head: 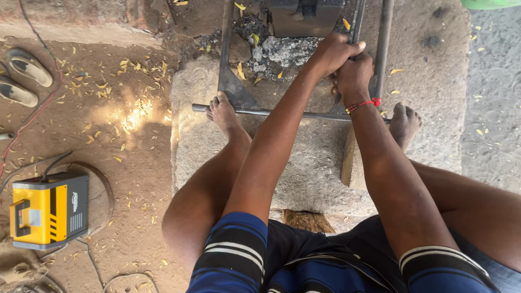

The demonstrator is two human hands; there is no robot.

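Both hands clench one upright bar of a metal frame (304, 114) lying on a stone slab (434, 130): the left hand (332, 53) above, the right hand (355, 76) just below, touching it. Bare feet press the frame's cross rod. A yellow welding machine (49, 210) sits well apart on the dirt, near sandals (21, 76).

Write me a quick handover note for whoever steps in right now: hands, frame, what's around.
Left hand and right hand: both clamped on the same upright rod of the metal frame, right just below left.
Frame lies on the stone slab; both bare feet press on its cross bar.
A dark metal block sits at the frame's far end, ash beneath it.
Yellow welding machine stands on the ground to the left, cables attached.
Done and left: cannot tell from this view.
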